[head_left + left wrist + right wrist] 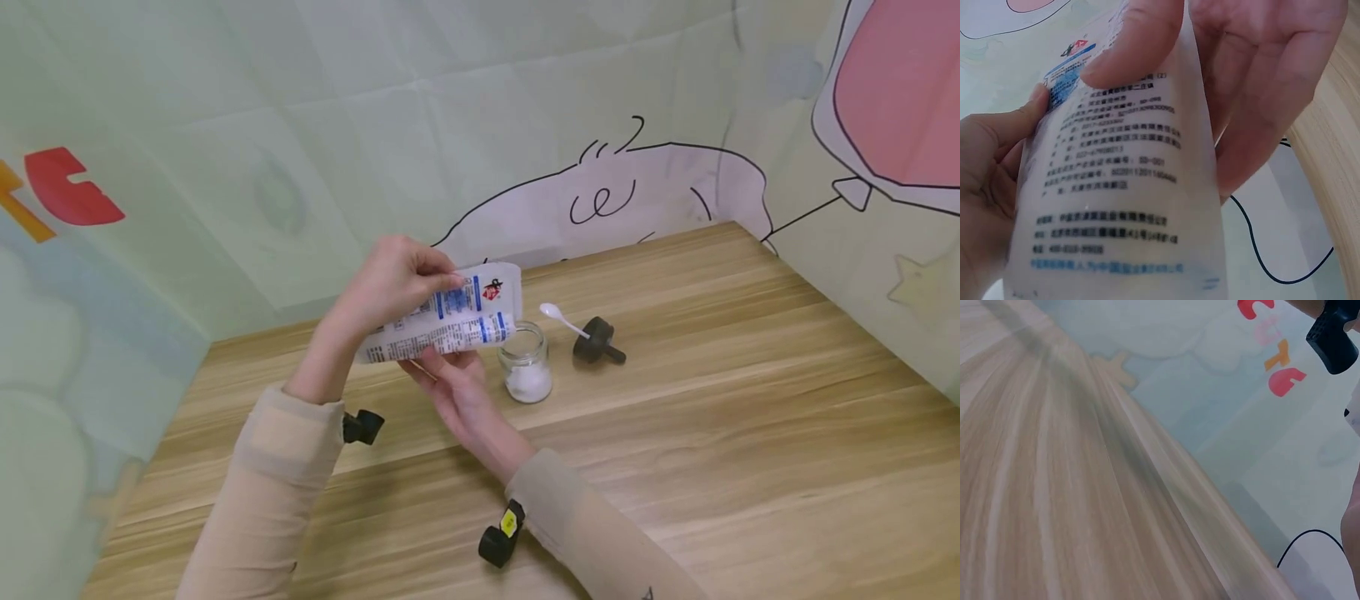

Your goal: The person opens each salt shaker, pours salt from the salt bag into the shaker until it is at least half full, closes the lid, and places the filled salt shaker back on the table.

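Observation:
A white plastic salt bag [442, 321] with blue and red print is held aslant above the table, its logo end close to the jar's mouth. My left hand [397, 283] pinches its upper edge, the thumb on the printed face. From below, my right hand [461, 387] grips the lower edge with the thumb in front. Close up in the left wrist view, the bag [1110, 206] shows rows of text, between my left hand [985, 181] and my right hand [1260, 81]. An uncovered glass jar [527, 367] holds white grains in its lower part.
Right of the jar, a black lid [596, 340] lies on its side with a white spoon [558, 317] extending from it. The wooden table [712, 417] meets a printed cloth wall [360, 167] at the back. Black wrist cameras [501, 537] hang below both sleeves.

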The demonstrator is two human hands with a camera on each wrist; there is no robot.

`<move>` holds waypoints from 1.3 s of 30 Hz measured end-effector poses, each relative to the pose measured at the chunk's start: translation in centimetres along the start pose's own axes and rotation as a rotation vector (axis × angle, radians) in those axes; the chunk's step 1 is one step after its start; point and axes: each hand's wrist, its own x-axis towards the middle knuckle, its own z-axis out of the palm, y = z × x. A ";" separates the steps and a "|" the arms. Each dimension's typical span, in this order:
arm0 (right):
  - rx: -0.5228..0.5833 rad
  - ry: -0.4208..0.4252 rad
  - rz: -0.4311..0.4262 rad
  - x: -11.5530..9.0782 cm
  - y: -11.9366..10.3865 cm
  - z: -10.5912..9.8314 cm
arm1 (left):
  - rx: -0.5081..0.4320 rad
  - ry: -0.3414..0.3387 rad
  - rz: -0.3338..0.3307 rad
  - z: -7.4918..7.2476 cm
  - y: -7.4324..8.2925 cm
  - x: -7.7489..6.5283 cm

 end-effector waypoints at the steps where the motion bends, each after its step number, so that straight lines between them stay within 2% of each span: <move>1: -0.013 0.009 -0.005 0.0 0.0 0.0 | 0.003 -0.002 0.005 0.0 0.0 0.0; 10: -0.025 0.057 0.000 -0.1 0.0 0.1 | -0.005 -0.038 0.023 0.0 0.0 -0.2; 16: -0.019 0.083 0.010 -0.1 0.0 0.2 | -0.006 -0.037 0.016 0.1 0.1 -0.3; 39: -0.004 0.042 0.004 -0.1 -0.2 0.5 | 0.026 -0.056 -0.010 -0.1 0.5 -0.1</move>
